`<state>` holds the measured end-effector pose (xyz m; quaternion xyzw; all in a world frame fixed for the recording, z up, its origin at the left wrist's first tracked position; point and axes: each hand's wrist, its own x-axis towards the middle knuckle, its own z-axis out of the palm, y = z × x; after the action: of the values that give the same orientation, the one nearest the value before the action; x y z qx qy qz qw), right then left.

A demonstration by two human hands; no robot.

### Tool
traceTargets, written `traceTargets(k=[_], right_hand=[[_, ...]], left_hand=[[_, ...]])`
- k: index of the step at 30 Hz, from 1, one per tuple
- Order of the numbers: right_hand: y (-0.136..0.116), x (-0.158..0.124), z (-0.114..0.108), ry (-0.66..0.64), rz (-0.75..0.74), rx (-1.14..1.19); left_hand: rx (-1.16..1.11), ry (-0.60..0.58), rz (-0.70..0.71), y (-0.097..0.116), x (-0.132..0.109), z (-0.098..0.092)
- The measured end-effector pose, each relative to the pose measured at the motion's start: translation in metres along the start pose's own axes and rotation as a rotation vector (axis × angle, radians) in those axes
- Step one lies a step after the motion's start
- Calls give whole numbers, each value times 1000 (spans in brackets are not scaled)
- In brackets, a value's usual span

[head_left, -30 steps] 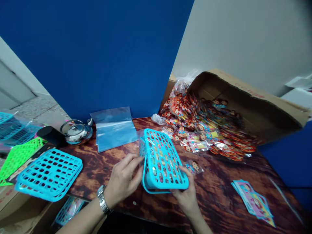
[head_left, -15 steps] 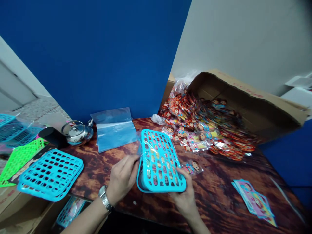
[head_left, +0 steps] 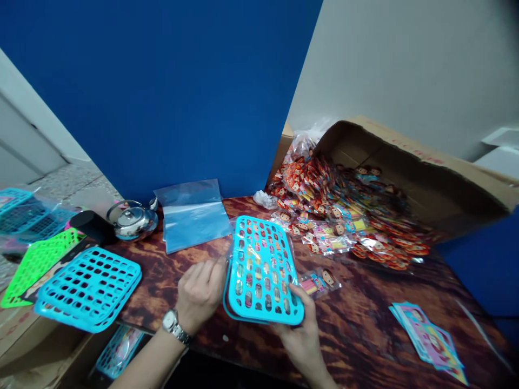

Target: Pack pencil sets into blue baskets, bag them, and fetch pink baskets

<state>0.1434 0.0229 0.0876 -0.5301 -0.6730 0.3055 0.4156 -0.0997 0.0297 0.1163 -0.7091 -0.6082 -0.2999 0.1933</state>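
Note:
A blue plastic basket [head_left: 263,270] with slotted holes is tilted up above the table, and colourful printed items show through its holes. Shiny clear film, seemingly a plastic bag [head_left: 230,249], clings about its upper left side. My right hand [head_left: 302,329] grips the basket at its lower right corner, thumb on the slotted face and the other fingers behind. At the left edge my left hand [head_left: 203,289], with a watch on the wrist, is closed with curled fingers against the film; its fingertips are partly hidden. A small packet with a doll picture [head_left: 320,282] lies just right of the basket.
Flat clear bags [head_left: 194,219] lie behind, beside a steel kettle [head_left: 135,220]. Stacked blue baskets [head_left: 87,289] sit at the left. A tipped carton [head_left: 405,151] spills many doll packets [head_left: 344,221] at the right; printed cards [head_left: 430,340] lie nearer.
The basket has tilted slightly and shifted a little left, with my right hand moving along. My left hand has drawn slightly left, still closed at the basket's edge. The view has shifted slightly.

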Motion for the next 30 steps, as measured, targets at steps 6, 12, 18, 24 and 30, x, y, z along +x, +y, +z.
traceTargets(k=[6, 12, 18, 24, 30], right_hand=[[-7, 1, -2, 11, -115, -51], [-8, -1, 2, 42, -64, -54], [-4, 1, 4, 67, -51, 4], [-1, 1, 1, 52, -87, -30], [8, -5, 3, 6, -122, -50]], left_hand=[[-321, 41, -60, 0, 5, 5], [-395, 36, -86, 0, 1, 6], [-198, 72, -18, 5, -15, -6], [-560, -42, -230, 13, -43, -15], [-1350, -135, -1204, 13, -56, -12]])
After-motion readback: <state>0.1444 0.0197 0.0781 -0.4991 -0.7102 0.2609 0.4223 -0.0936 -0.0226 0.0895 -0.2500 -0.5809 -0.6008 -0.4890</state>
